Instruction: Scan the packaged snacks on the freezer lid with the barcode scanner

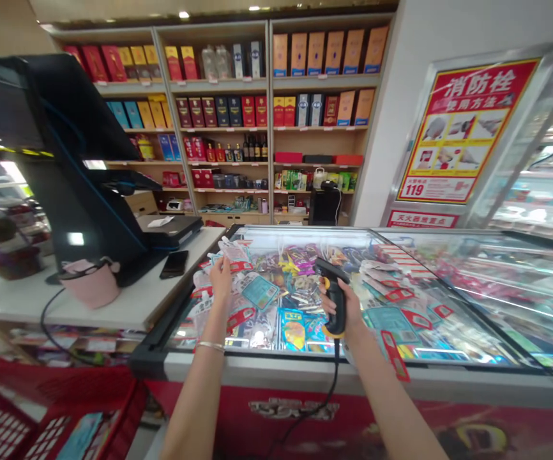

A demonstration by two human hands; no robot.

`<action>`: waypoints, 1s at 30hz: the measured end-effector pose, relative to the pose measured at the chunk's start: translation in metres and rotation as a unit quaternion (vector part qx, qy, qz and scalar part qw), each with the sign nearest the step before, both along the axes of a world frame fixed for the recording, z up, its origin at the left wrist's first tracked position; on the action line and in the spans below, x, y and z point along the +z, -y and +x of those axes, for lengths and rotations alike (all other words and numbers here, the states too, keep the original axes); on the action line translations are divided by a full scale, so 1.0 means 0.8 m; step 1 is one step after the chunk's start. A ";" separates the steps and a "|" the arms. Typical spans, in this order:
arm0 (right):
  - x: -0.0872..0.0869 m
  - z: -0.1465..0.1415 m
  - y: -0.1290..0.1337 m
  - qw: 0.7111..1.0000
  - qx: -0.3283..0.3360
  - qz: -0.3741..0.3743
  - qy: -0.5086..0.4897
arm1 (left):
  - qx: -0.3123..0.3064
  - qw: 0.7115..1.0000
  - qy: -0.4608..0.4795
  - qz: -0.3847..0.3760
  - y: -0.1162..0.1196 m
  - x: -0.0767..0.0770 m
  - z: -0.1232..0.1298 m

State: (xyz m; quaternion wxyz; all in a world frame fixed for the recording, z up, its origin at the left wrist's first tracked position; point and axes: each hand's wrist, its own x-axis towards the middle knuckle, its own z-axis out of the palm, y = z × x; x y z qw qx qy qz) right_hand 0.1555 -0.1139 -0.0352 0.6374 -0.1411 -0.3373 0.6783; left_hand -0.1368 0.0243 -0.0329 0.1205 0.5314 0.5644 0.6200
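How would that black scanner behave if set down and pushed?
Likely stiff: the scanner has a moulded pistol shape. Its dangling cord would probably drag. It might tip, since its head overhangs the handle.

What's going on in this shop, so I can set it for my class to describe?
A person stands at a chest freezer. The right hand grips a corded handheld scanner, upright above the glass top, while the left hand holds a packet near the freezer's far left corner. More packets lie in two groups on the glass, one on each side of the scanner. On the counter to the left lies a phone.
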 end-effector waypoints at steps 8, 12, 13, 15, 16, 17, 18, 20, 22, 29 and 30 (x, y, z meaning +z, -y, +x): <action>-0.032 -0.074 -0.038 0.997 0.043 -0.058 -0.018 | 0.194 0.955 -0.225 -0.018 0.043 0.001 -0.023; -0.044 -0.079 -0.044 0.996 0.046 -0.080 -0.011 | 0.088 0.914 -0.382 -0.100 0.046 -0.014 -0.009; -0.046 -0.078 -0.044 0.995 0.048 -0.082 -0.010 | 0.072 0.904 -0.401 -0.131 0.044 -0.020 -0.005; -0.047 -0.076 -0.042 0.995 0.049 -0.084 -0.011 | 0.056 0.888 -0.423 -0.170 0.040 -0.030 -0.001; -0.047 -0.075 -0.042 0.995 0.047 -0.084 -0.011 | 0.052 0.884 -0.430 -0.177 0.038 -0.034 0.000; -0.047 -0.075 -0.041 0.995 0.045 -0.084 -0.012 | 0.052 0.881 -0.434 -0.180 0.037 -0.036 0.000; -0.046 -0.075 -0.040 0.996 0.043 -0.083 -0.011 | 0.051 0.880 -0.437 -0.182 0.035 -0.037 -0.001; -0.045 -0.076 -0.039 0.996 0.042 -0.083 -0.008 | 0.048 0.877 -0.441 -0.183 0.033 -0.038 -0.002; -0.043 -0.077 -0.038 0.995 0.042 -0.087 -0.005 | 0.047 0.876 -0.442 -0.184 0.032 -0.038 -0.004; -0.034 -0.085 -0.031 0.995 0.024 -0.101 0.014 | 0.064 0.878 -0.442 -0.170 0.036 -0.036 -0.001; -0.032 -0.086 -0.029 0.995 0.023 -0.101 0.017 | 0.068 0.879 -0.441 -0.166 0.036 -0.035 0.000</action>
